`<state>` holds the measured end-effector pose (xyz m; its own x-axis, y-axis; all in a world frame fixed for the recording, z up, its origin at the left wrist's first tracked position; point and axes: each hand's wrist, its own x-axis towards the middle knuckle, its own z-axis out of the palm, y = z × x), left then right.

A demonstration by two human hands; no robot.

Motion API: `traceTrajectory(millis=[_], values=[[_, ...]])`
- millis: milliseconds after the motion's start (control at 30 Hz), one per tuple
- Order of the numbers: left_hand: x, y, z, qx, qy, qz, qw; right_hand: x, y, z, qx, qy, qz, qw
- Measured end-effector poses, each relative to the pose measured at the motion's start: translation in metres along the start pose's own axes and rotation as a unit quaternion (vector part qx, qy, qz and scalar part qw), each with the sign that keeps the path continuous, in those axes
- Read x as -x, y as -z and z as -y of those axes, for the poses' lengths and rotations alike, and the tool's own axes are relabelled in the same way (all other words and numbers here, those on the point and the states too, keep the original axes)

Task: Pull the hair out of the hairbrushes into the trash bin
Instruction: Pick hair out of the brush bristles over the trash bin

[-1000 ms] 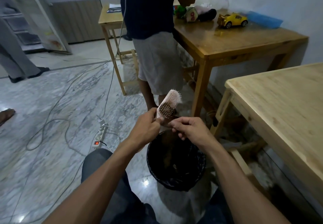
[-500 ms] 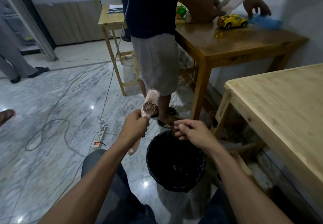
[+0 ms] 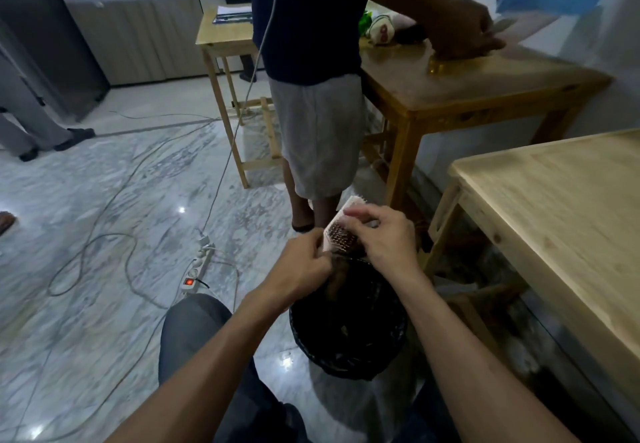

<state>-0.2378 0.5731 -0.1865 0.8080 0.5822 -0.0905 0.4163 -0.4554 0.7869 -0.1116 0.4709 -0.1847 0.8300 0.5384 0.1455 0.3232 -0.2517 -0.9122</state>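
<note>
A pink paddle hairbrush (image 3: 341, 235) with brown hair caught in its bristles is held just above the far rim of a black trash bin (image 3: 348, 338) lined with a black bag. My left hand (image 3: 301, 274) grips the brush at its handle end. My right hand (image 3: 386, 240) rests over the bristle face, fingers curled onto the brush head and hiding part of it. A brown clump of hair (image 3: 337, 280) hangs below the brush, down into the bin. The bin stands on the marble floor between my knees.
A person in grey shorts (image 3: 318, 131) stands just beyond the bin, handling things on a wooden table (image 3: 485, 75). A light wooden table (image 3: 568, 207) is close on my right. A power strip (image 3: 199, 266) and cables lie on the floor to the left.
My right hand has come up from over the bin onto the brush's bristle face. The brush has moved right, back over the bin, and a clump of hair now hangs beneath it.
</note>
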Motion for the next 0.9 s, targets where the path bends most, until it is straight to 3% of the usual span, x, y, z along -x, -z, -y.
traceTrajectory(millis=[133, 333, 400, 667, 900], values=[[0.001, -0.002, 0.003, 0.017, 0.023, 0.009, 1.0, 0.003, 0.004, -0.002, 0.069, -0.008, -0.032, 0.997], [-0.005, 0.011, 0.032, 0.048, 0.135, -0.044, 0.989, -0.005, 0.03, -0.009, -0.009, -0.123, -0.102, 0.987], [-0.005, 0.012, 0.04, 0.049, 0.151, -0.051, 0.986, -0.006, 0.039, -0.011, -0.032, -0.139, -0.089, 0.986], [0.003, 0.005, 0.021, 0.041, 0.091, -0.027, 0.995, 0.005, 0.018, -0.041, 0.065, -0.208, 0.093, 0.972], [0.002, 0.005, 0.012, 0.019, 0.06, -0.023, 0.998, 0.002, 0.028, -0.036, 0.115, -0.135, 0.038, 0.983]])
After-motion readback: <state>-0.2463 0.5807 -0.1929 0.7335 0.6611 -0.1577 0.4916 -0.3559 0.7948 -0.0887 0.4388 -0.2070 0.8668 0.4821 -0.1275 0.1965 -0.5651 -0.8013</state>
